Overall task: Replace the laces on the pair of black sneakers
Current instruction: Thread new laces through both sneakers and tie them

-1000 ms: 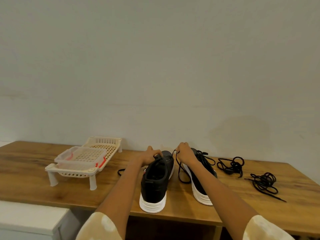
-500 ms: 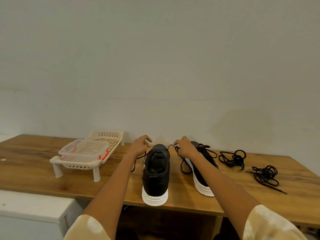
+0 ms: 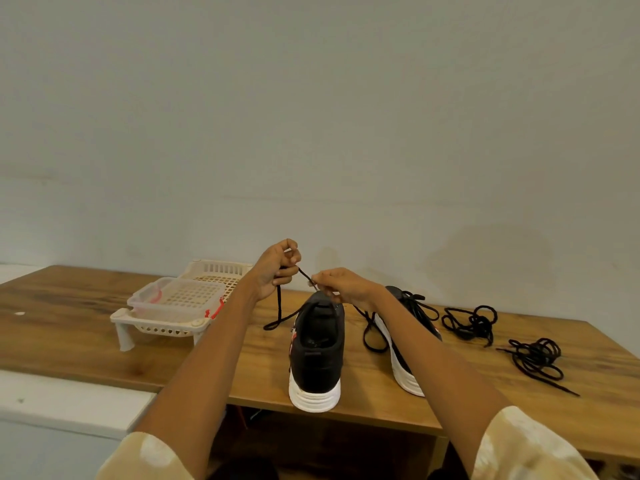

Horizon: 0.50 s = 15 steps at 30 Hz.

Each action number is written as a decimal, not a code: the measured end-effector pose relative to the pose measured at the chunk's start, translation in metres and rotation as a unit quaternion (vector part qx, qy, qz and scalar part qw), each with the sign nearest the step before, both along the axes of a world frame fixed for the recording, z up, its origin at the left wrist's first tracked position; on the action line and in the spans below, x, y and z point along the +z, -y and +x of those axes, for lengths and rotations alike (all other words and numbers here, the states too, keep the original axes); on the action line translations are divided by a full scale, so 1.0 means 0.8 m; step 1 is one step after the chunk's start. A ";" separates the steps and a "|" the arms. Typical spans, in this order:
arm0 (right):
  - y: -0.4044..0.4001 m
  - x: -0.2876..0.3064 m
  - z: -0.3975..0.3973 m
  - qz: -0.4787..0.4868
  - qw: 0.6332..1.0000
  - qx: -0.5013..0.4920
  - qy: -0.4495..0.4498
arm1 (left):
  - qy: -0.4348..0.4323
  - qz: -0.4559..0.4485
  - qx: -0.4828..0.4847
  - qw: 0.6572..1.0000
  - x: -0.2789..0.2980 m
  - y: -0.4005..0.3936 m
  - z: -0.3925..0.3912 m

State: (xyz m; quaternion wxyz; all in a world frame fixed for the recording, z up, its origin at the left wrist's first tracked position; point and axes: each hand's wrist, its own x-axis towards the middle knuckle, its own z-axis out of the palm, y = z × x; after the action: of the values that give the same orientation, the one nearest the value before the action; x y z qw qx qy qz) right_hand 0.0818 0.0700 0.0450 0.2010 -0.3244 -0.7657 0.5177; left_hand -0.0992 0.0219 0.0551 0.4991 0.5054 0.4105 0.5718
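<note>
— Where do the shoes stand?
— On the table, side by side near its front edge, heels toward the person: the left sneaker in the middle, the right sneaker just beside it on the right.
— And the hands?
— Above the left sneaker's far end: left hand and right hand close together, a lace held between them.
— Farther right?
— Two loose lace bundles, the nearer-in bundle and the outer bundle.
— Left?
— A rack against the wall, a container on it.
</note>
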 end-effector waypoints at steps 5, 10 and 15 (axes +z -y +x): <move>0.002 -0.006 -0.003 -0.003 1.000 -0.023 -0.016 | -0.013 -0.028 -0.061 0.998 -0.003 0.005 0.003; 0.007 -0.003 -0.019 0.011 0.999 -0.006 -0.037 | 0.005 -0.020 -0.047 0.999 -0.004 0.000 0.013; -0.004 -0.005 -0.005 0.028 0.999 -0.028 -0.008 | -0.112 -0.022 0.083 0.990 -0.009 -0.004 -0.008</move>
State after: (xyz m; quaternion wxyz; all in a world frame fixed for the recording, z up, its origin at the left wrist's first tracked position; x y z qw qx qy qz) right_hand 0.0779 0.0733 0.0413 0.2309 -0.3359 -0.7688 0.4927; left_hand -0.1057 0.0253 0.0475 0.4122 0.5193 0.5164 0.5420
